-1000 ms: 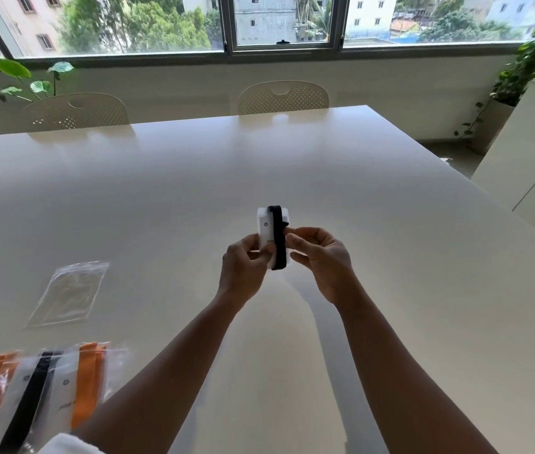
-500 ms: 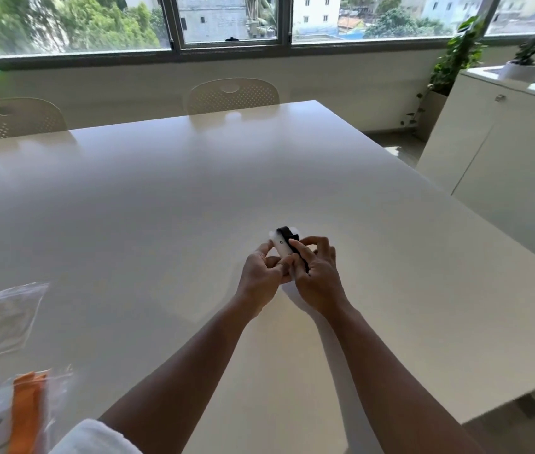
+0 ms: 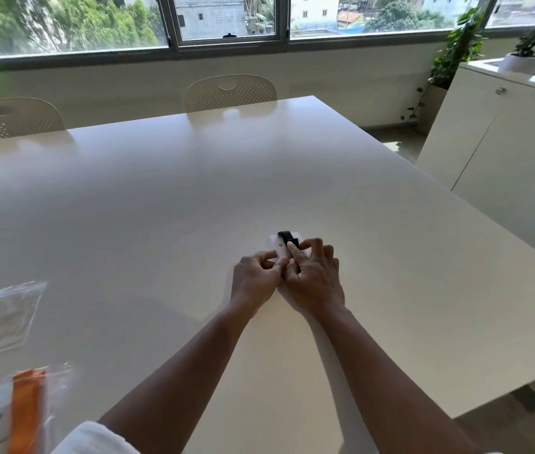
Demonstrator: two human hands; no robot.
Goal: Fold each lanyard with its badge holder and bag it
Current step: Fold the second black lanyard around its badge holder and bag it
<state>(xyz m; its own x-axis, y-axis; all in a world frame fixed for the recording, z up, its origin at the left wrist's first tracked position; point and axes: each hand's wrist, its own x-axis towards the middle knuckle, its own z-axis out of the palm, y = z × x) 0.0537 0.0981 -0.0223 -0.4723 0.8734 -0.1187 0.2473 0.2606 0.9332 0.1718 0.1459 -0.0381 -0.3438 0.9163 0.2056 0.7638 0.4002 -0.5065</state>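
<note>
On the large off-white rectangular table (image 3: pixel 161 208), slightly right of centre, lies a small white plastic badge holder (image 3: pixel 278 248) with a black fabric lanyard (image 3: pixel 287 237) folded along its length. Both hands meet over its near end. The left hand (image 3: pixel 254 280) sits at the holder's 7 o'clock, fingers curled, thumb and forefinger pinching the holder's near corner. The right hand (image 3: pixel 315 276) sits at the holder's 5 o'clock; its thumb presses down on the black strap while the remaining fingers curl over the holder's right edge, gripping it. The far end of the holder and the lanyard's loop show beyond the fingertips. At 9 o'clock from the hands, well apart, an empty clear plastic zip bag (image 3: pixel 4 317) lies flat on the table. At 8 o'clock, at the near left corner, rest filled clear bags holding orange and black lanyards (image 3: pixel 13 417). Two beige perforated chairs (image 3: pixel 230 91) stand at the far edge.
</note>
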